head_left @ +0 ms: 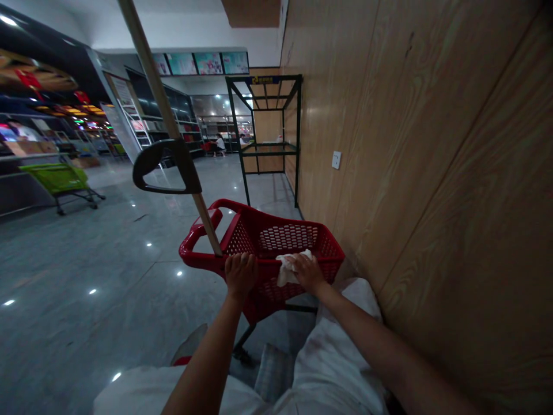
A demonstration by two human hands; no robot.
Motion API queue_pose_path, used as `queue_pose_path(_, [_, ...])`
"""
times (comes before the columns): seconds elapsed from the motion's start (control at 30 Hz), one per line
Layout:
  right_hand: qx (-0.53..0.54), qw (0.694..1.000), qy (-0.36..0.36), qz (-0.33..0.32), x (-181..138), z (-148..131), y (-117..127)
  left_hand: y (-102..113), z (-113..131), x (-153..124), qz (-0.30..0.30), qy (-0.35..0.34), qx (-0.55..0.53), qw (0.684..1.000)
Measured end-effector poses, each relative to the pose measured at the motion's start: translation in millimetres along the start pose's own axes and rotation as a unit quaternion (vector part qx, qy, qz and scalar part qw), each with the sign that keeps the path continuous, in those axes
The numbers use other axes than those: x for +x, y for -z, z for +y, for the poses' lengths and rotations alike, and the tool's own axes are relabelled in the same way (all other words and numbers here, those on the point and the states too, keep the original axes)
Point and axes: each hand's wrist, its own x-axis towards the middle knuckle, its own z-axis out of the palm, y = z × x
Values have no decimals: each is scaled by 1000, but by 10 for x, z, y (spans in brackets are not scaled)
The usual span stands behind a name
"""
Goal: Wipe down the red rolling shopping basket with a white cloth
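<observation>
A red plastic shopping basket cart (pixel 276 236) stands in front of me beside a wooden wall. My left hand (pixel 240 273) is closed over the near rim of the basket. My right hand (pixel 306 271) presses a white cloth (pixel 286 268) against the same rim, fingers curled on it. A wooden pole with a black handle (pixel 166 164) rises from the basket's left end, tilted up to the left. My knees in light trousers show below.
The wood-panelled wall (pixel 415 173) runs along the right. A dark metal shelf frame (pixel 268 135) stands against it further on. A green cart (pixel 60 181) is at the far left by store shelves. Glossy grey floor (pixel 108 271) stretches left. A distant person sits at the back.
</observation>
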Motion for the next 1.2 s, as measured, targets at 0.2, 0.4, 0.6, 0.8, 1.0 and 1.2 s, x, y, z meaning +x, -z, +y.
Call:
queue_pose_path(0.2, [-99, 993, -37, 59, -565, 890, 60, -29, 109, 4, 21, 25, 12, 999])
queue_pose_path(0.4, [-55, 988, -101, 108, -407, 582, 0, -51, 180, 21, -4, 77, 3, 997])
queue_pose_path(0.6, [56, 994, -47, 77, 276, -730, -86, -13, 174, 39, -2, 79, -7, 997])
queue_pose_path(0.8, [37, 996, -34, 79, 374, -934, -148, 28, 146, 14, -7, 55, -5, 998])
queue_pose_path(1.0, [-50, 997, 12, 53, -137, 78, -60, 33, 226, 0, -2, 57, -11, 998])
queue_pose_path(1.2, [-125, 991, -42, 36, -612, 1036, 95, 2, 289, 2, 2, 65, -9, 998])
